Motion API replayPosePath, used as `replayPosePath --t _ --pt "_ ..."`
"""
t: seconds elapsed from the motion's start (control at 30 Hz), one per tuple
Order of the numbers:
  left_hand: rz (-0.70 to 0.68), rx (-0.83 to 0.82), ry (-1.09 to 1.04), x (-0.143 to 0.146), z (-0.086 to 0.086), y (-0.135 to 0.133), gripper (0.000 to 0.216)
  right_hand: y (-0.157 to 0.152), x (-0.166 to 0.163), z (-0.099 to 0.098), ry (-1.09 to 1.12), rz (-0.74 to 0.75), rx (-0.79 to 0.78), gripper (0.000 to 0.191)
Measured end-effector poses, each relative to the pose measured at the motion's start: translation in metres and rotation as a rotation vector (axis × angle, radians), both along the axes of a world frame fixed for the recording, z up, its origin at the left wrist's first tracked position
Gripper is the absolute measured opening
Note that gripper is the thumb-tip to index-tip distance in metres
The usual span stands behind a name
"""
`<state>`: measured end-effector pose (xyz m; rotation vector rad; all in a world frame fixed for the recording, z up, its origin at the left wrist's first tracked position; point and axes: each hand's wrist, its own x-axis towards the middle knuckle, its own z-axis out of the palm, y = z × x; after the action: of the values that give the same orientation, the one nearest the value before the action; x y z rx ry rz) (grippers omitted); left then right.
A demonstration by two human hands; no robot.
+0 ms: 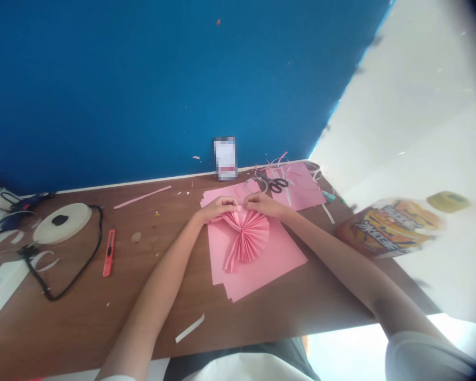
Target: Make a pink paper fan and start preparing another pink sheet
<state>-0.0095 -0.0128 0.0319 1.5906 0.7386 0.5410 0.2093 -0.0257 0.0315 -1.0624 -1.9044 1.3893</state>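
A pleated pink paper fan (254, 238) is spread over pink paper sheets (277, 264) on the brown table. Its folds gather at a centre, and a narrow folded part hangs toward me at the lower left. My left hand (221, 208) pinches the fan's upper left edge. On the other side, my right hand (262, 204) grips the upper right edge with fingers closed. The two sets of fingertips are close together with a small gap between them. Black-handled scissors (278, 185) lie just beyond my right hand.
A red box cutter (109, 253) and a white roll (62, 223) with a black cord (97, 254) lie on the left. A phone (225, 159) leans on the blue wall. Paper scraps cover another pink sheet (301, 198). A large bottle (396, 227) stands on the right.
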Motion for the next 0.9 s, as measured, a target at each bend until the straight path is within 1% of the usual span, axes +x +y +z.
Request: replayPosePath --t 0.13,0.33,0.43,0.63,0.8,0.9 --pt "0.028 -0.023 -0.021 0.002 0.003 -0.003 0.023 0.001 0.000 -0.001 0.015 0.001 0.004 0.020" --pt "0.055 -0.008 -0.003 0.001 0.004 -0.004 0.023 -0.001 0.000 0.003 -0.011 -0.029 0.000 0.023" --pt "0.060 -0.011 0.003 0.000 0.004 -0.004 0.022 -0.001 0.000 0.004 -0.006 -0.034 -0.009 0.024" --pt "0.058 -0.029 -0.002 -0.001 0.009 -0.008 0.024 -0.003 0.000 0.006 0.010 -0.033 -0.015 0.022" --pt "0.047 -0.001 -0.013 -0.003 0.002 -0.002 0.024 -0.003 0.000 0.009 0.032 -0.016 -0.017 0.025" --pt "0.046 -0.015 0.006 -0.005 -0.004 0.002 0.024 -0.004 0.000 0.010 0.035 -0.013 -0.020 0.026"
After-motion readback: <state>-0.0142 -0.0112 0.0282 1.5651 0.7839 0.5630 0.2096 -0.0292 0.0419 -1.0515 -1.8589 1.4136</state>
